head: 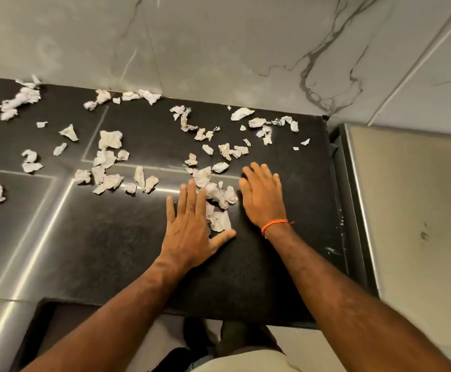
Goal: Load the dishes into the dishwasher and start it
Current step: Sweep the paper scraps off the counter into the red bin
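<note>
Both hands lie flat on a dark stone counter. My left hand has straight, spread fingers, its thumb stretched out to the right. My right hand, an orange band on its wrist, lies palm down with straight fingers. Between the two hands sits a small heap of crumpled white paper scraps, touched by the fingers on both sides. No dishes and no dishwasher show in this view.
Several more torn paper scraps are strewn over the counter up to the marble wall. A steel appliance top stands at the right beyond a narrow gap. The counter's front edge is near my body.
</note>
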A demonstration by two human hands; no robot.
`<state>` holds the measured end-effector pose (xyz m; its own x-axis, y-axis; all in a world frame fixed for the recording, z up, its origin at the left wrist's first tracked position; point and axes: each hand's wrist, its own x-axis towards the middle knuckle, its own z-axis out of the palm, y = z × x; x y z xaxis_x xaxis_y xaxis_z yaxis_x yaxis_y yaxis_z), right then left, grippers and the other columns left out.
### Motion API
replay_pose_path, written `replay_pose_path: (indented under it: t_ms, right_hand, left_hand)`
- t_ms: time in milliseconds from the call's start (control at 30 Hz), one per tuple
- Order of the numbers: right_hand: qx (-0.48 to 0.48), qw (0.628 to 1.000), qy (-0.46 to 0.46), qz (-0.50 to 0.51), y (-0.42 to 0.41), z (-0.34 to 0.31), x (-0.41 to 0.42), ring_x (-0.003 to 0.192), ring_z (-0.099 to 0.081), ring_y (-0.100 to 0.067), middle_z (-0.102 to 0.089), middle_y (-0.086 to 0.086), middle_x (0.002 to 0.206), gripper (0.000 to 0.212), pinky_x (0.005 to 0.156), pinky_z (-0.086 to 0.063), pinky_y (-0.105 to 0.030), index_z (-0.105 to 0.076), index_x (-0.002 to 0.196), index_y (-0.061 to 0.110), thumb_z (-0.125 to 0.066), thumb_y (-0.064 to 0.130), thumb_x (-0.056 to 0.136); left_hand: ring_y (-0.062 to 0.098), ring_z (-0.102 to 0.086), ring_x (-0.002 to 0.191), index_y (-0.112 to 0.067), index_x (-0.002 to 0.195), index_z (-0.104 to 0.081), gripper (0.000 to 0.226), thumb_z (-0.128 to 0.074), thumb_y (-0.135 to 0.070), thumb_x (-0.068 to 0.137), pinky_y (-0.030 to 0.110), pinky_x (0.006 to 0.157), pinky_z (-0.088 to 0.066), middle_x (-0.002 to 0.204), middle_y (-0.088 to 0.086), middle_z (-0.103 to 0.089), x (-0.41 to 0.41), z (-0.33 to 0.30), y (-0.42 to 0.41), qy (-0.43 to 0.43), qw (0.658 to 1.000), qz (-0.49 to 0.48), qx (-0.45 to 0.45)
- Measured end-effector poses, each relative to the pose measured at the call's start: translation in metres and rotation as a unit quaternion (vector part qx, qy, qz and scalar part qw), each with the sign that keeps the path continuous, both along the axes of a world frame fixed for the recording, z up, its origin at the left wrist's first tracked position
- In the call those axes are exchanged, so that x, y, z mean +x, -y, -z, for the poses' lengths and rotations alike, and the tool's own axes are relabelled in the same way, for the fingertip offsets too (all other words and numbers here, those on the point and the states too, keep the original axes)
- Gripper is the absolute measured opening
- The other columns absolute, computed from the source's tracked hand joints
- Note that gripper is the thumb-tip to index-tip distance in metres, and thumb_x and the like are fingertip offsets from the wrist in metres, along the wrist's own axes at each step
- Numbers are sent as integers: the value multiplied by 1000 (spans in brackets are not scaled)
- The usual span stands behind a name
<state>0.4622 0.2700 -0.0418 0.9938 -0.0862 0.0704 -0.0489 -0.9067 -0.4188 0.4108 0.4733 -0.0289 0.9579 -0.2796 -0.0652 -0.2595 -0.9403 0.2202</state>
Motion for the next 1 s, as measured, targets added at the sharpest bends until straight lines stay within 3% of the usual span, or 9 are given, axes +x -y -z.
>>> replay_pose_path:
  t_ms: [100,267,467,533,633,733,833,900,1000]
  right_hand:
    - [-29,993,51,107,25,7,22,151,-19,-31,-34,-8,160,52,121,-15,-58,-50,143,20,-43,47,99]
    - [-71,974,-73,201,64,5,78,150,-1,-48,-5,-22,165,74,121,-4,-62,-26,157,22,-34,64,96]
    - [-83,996,10,-41,70,3,97,150,-21,-33,-28,-6,163,54,120,-15,-59,-39,151,25,-35,47,101]
    - [-88,993,77,24,89,3,104,148,-27,-32,-35,-4,159,51,119,-19,-59,-48,145,26,-40,46,98]
    - [-55,985,-17,165,125,3,131,149,-19,-38,-26,-11,163,63,120,-14,-60,-38,151,24,-36,56,97]
    - [-61,997,-23,31,113,2,152,149,-21,-36,-25,-5,163,65,121,-15,-58,-34,153,23,-29,57,98]
    - [-14,991,17,-131,78,3,158,146,-28,-30,-31,-3,161,53,119,-22,-57,-40,150,23,-36,43,100]
    - [0,995,49,-92,67,4,169,142,-35,-31,-39,-6,155,49,115,-28,-58,-47,143,21,-39,40,98]
    - [-27,999,4,-30,50,2,192,144,-31,-34,-39,-8,155,56,118,-22,-56,-44,144,19,-34,49,98]
  left_hand:
    - [28,14,156,-12,161,-5,102,-43,-75,90,60,124,-6,169,11,12,23,-5,18,26,999,-17,-23]
    - [31,15,155,-15,161,-11,91,-29,-75,94,57,124,3,169,14,12,65,-16,64,12,999,32,-2]
    - [33,14,155,-13,162,-4,92,-22,-75,95,60,123,4,168,17,15,109,-11,86,-25,993,67,90]
    - [35,11,155,-13,161,-6,88,-25,-70,97,60,123,4,168,18,11,118,-13,83,-9,996,33,87]
    - [34,8,156,-19,161,-10,85,-26,-72,98,59,124,1,169,15,5,126,-13,83,28,994,87,65]
    - [32,-1,157,-24,161,-20,85,-16,-77,94,59,124,-3,169,12,-8,132,-9,84,35,980,160,115]
    - [36,-8,155,-22,158,-25,79,-15,-70,97,62,122,-4,167,14,-16,138,-12,78,9,991,14,133]
    - [37,-8,155,-18,157,-27,79,-17,-68,98,62,122,-5,167,17,-16,139,-16,71,28,992,-28,122]
    - [29,1,157,-21,161,-17,88,-15,-78,94,57,124,-5,170,12,-7,139,-21,58,13,990,81,113]
